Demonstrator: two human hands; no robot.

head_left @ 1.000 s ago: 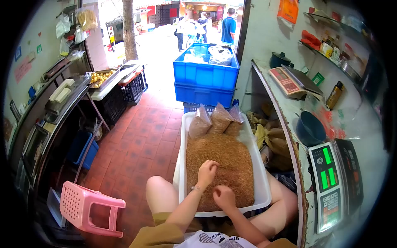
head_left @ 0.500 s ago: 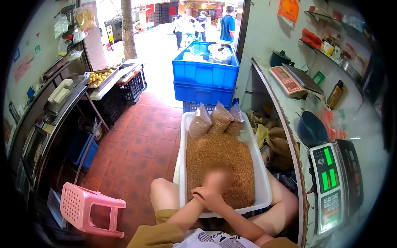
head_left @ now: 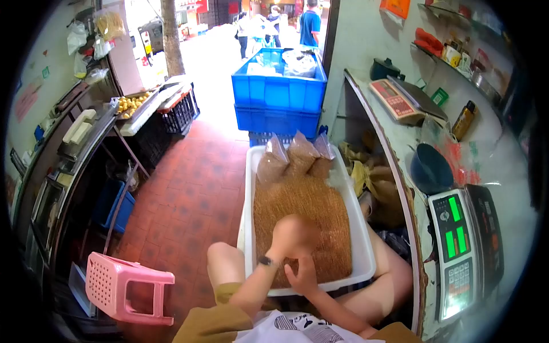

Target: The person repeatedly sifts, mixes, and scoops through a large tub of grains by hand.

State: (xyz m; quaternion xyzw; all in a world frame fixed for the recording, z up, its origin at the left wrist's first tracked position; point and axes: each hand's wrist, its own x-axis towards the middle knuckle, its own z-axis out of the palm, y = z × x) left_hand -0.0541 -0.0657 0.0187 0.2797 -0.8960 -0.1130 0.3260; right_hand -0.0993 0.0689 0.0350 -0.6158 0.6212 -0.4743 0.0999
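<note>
A white tray (head_left: 366, 240) filled with brown grain-like material (head_left: 303, 200) rests at the person's lap, between the bare knees. My left hand (head_left: 291, 235), with a dark watch at its wrist, is over the middle of the material, its fingers smeared by motion. Just below and to the right is my right hand (head_left: 303, 274), near the tray's front end, with thumb and fingers apart and nothing visible between them. Several clear bags (head_left: 300, 155) of similar brown material stand at the tray's far end.
Blue crates (head_left: 279, 94) stand beyond the tray. A pink stool (head_left: 128, 288) is at the lower left. On the right counter are a lit digital scale (head_left: 454, 251), a dark bowl (head_left: 431, 168) and a red-and-white scale (head_left: 394, 100). People (head_left: 309, 26) are outside.
Half a second ago my right hand held my left wrist; it is now off it, lower and to the right. The view has shifted slightly.
</note>
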